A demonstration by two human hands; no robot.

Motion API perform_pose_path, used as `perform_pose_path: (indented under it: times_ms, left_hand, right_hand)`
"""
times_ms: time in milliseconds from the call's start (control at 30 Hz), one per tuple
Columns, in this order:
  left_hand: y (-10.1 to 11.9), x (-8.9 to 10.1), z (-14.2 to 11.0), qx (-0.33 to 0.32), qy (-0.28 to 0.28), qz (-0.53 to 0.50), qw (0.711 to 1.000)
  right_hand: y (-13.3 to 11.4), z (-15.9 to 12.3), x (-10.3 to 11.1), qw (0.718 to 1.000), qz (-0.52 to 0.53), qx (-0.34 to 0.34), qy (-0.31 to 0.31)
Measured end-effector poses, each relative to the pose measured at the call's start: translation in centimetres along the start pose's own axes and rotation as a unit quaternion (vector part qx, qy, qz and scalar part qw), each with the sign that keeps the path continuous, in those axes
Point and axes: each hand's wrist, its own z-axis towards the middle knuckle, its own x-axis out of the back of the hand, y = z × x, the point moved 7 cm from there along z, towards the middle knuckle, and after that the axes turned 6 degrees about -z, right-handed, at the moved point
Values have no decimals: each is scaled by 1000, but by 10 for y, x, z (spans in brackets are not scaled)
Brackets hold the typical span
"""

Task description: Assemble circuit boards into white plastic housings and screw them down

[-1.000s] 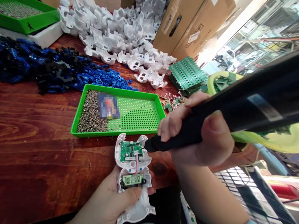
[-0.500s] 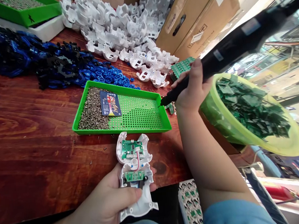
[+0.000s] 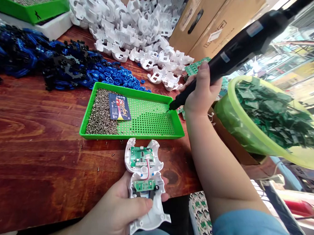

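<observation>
My left hand (image 3: 130,200) is closed around a white plastic housing (image 3: 149,217), low over the table's front edge. Inside the housing are a larger green circuit board (image 3: 141,156) at the far end and a smaller circuit board (image 3: 144,185) nearer me, joined by a red and white wire. My thumb lies across the near half. My right hand (image 3: 199,97) grips a black electric screwdriver (image 3: 230,52), its tip over the right end of a green perforated tray (image 3: 131,135). Small screws (image 3: 99,114) heap at the tray's left, with a printed card (image 3: 119,106) beside them.
White plastic shells (image 3: 140,26) pile up at the back. Blue and black parts (image 3: 63,66) lie at the left. A cardboard box (image 3: 215,21) stands behind my right hand. The yellow-green tub (image 3: 234,127) of green boards is at the right. Loose screws (image 3: 98,169) dot the wooden table (image 3: 43,174).
The whole view has shifted slightly, so the scene sits a little further right. The screwdriver tip stays over the tray's right end, and both hands keep their holds.
</observation>
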Motion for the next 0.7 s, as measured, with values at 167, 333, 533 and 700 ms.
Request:
perform_pose_path:
  times_ms: [167, 333, 533, 700]
  left_hand:
    - [-2, 3, 1, -10, -10, 10, 1000]
    - [-4, 5, 1, -8, 25, 21, 999]
    - [-4, 2, 3, -23, -22, 30, 999]
    - [-5, 3, 5, -25, -21, 25, 999]
  right_hand:
    - [1, -2, -1, 1000, -3, -6, -15]
    - [-16, 2, 5, 999, 6, 20, 43]
    - [-83, -9, -2, 998, 52, -21, 19]
    - [-127, -56, -30, 966, 62, -184, -172]
